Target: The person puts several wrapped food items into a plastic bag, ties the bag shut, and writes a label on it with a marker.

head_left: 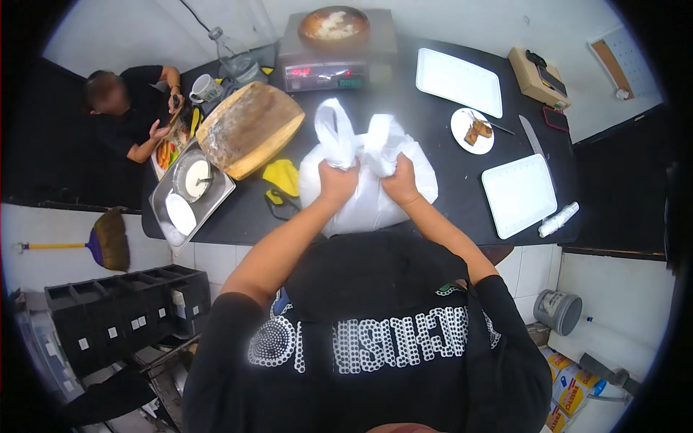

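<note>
A full white plastic carrier bag rests at the front edge of the black table, close against my apron. My left hand grips the base of its left handle loop, and my right hand grips the right one. Both loops stand up above my fists. What the bag holds is hidden by the plastic. Just left of the bag lies a yellow and black cloth item. Behind the bag stands a digital scale with a lit red display, bearing a brown bowl with white food in it.
Left are a wooden chopping board, a steel tray with bowls, a mug and a seated person. Right are two white trays, a plate with brown food pieces, a knife and a plastic roll.
</note>
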`<state>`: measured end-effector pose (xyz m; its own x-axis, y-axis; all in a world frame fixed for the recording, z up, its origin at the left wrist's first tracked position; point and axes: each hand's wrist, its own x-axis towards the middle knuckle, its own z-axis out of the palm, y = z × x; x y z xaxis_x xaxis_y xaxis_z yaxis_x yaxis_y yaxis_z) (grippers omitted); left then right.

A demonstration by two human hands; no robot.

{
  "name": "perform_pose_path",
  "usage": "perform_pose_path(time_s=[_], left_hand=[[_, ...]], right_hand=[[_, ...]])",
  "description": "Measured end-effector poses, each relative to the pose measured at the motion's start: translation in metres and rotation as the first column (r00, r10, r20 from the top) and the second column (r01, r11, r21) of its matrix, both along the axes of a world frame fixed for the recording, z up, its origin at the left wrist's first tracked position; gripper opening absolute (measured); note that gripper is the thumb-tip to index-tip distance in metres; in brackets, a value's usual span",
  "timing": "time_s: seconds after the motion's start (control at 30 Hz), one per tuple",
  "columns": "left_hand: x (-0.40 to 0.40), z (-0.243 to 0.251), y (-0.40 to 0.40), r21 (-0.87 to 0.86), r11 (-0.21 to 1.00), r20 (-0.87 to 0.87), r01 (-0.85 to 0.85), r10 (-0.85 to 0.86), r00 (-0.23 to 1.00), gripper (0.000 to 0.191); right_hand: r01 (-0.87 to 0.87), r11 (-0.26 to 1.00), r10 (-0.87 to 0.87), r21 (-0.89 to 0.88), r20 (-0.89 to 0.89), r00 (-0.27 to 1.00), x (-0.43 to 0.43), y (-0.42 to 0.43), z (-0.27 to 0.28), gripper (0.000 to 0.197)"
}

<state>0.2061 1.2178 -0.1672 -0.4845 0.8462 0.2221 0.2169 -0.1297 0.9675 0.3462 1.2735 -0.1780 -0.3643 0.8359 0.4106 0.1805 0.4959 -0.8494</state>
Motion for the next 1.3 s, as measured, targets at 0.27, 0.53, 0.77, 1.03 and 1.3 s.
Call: perform_pose_path(time_s=[0.27,0.53,0.77,1.03,1.3], left_hand=[[0.008,-0.010,0.002,-0.186,0.982,-0.391,0.001,-0.076,0.917,0.022],[0.014,-0.003,0.009,-0.089,0.991,-0.192,-0.099,0.080,0.978,0.019],[-0.038,0.011,-0.001,0.207,0.899,0.607,0.385,-0.427,0.671,0.026],[0.001,0.095,0.006,0.080,0.954,-0.997,0.289,0.076,0.023,0.043],[-0.032,0.076,0.032,-0.435,0.895,-0.889,0.100,-0.444,0.107,0.010]], right_hand=[[0.098,0.992,-0.112,0.085,0.178,0.978,-0.014,-0.007,0.012,0.022],[0.111,0.970,-0.111,-0.217,0.013,0.994,-0.013,0.002,0.017,0.027],[0.142,0.931,-0.099,-0.336,0.142,0.985,-0.019,0.014,0.015,0.033],[-0.087,0.982,-0.020,0.170,0.542,0.840,-0.008,0.026,-0.006,0.035],[-0.219,0.933,0.251,-0.285,0.082,0.965,0.015,0.008,0.074,0.038]])
